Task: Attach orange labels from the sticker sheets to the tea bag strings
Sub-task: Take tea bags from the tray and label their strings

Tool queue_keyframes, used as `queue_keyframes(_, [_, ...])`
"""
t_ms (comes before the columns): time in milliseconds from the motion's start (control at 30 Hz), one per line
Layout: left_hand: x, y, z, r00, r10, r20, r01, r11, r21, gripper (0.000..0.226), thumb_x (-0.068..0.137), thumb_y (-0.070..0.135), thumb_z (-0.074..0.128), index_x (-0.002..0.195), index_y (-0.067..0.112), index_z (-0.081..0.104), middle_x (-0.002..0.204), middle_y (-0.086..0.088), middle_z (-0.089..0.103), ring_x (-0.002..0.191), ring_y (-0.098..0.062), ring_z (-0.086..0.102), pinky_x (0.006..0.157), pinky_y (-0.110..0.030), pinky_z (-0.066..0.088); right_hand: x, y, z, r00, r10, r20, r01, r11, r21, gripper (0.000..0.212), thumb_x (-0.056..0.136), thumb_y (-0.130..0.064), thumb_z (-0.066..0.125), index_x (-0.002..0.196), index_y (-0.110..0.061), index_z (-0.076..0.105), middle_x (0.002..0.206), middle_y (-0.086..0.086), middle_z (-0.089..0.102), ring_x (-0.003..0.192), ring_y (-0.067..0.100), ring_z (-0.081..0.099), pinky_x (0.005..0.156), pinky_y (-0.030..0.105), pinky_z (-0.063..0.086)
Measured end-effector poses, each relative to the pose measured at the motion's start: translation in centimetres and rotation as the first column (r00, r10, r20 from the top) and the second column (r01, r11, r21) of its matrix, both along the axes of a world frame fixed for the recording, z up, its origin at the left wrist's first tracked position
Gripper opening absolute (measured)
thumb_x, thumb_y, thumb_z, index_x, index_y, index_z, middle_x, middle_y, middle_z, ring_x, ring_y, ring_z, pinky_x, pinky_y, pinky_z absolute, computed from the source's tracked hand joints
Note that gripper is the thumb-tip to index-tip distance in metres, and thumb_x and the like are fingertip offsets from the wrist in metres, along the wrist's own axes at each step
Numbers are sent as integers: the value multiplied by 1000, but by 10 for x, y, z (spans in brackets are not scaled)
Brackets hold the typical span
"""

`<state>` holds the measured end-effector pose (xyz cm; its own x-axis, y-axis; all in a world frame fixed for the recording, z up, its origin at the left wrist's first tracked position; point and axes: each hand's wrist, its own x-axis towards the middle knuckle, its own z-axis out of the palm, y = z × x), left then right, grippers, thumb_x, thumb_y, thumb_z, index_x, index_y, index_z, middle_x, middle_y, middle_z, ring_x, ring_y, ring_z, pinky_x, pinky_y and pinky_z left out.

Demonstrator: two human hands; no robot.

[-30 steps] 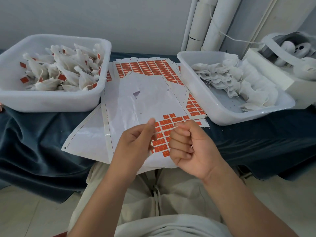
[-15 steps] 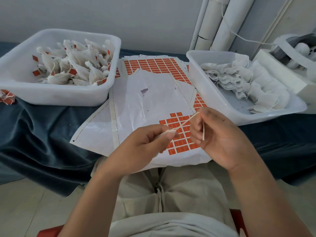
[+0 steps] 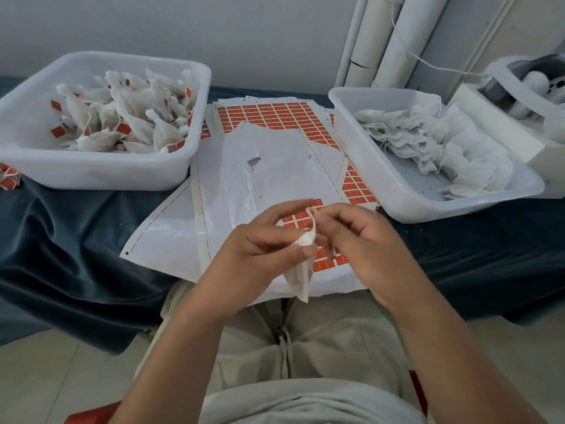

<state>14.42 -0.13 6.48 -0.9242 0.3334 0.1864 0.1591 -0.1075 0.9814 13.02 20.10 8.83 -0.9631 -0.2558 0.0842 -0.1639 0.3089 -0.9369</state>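
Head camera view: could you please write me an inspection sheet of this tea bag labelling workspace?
Surface: table under a dark blue cloth; partly peeled sticker sheets spread in the middle.
Job's things: left tub holds labelled tea bags; right tub holds unlabelled tea bags; one tea bag is held above the near sheet, its string running up.
Clutter: loose orange labels at the far left edge.
Grips: left hand pinches the tea bag's neck; right hand pinches the string.
Cables: one thin white cord runs from the pipes towards the white machine.
Surroundings: plain wall, tiled floor.
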Motion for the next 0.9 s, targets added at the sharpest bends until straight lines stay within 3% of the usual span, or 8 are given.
queue_keyframes(100, [2,5,1,999,46,-11,-45,995,85,20,92,19,73,108,13,84,132,4,72,129,-13,64,96,-25,56,5,-7,1,995,103,-16,-102,994,48,20,103,-29,60,104,-34,79,88,-4,75,78,17,69,70,37,59])
queue_keyframes(200, [2,5,2,991,119,59,-125,987,104,20,92,24,71,105,17,85,117,2,79,118,-14,71,97,-30,58,8,-8,5,992,123,-16,-121,989,83,19,105,-25,62,109,-31,80,93,-2,78,86,21,72,80,44,59])
queue_keyframes(367, [4,5,3,967,248,53,-249,968,13,14,97,26,73,96,31,86,88,0,81,78,-7,75,69,-14,54,12,-6,11,989,93,-113,-52,944,326,16,103,-26,64,99,-30,79,88,-18,74,85,6,70,71,20,54])
queue_keyframes(433, [4,6,1,953,302,-29,-304,949,-83,16,100,28,71,92,31,85,79,5,79,69,-3,71,64,-12,51,16,-6,14,972,39,-233,61,913,404,13,99,-33,66,97,-30,79,84,-20,73,85,3,68,72,20,52])
queue_keyframes(533, [4,8,0,928,332,-167,-365,898,-245,23,101,37,68,82,31,81,72,18,74,66,-2,68,59,-9,47,18,-4,19,934,107,-342,94,847,524,13,101,-30,65,102,-26,77,88,-17,70,87,6,65,76,22,50])
queue_keyframes(667, [2,3,1,944,189,-271,-309,799,-516,46,102,53,54,72,20,66,66,0,60,66,-21,57,62,-33,44,18,3,26,873,224,-433,123,758,640,12,101,-29,67,104,-24,77,91,-14,68,81,4,59,75,20,48])
queue_keyframes(767, [3,-3,6,945,56,-323,-249,762,-598,41,106,39,53,68,23,52,66,1,51,67,-21,51,61,-32,40,18,7,28,813,282,-510,135,760,635,14,97,-30,71,96,-19,79,85,-9,68,77,6,58,72,26,50])
queue_keyframes(900, [5,-3,5,951,-130,-279,-95,739,-667,30,109,25,47,89,8,62,78,-3,55,75,-22,52,72,-46,44,15,6,26,768,374,-521,33,789,614,13,96,-26,76,89,-16,78,86,-8,67,79,9,58,72,27,48])
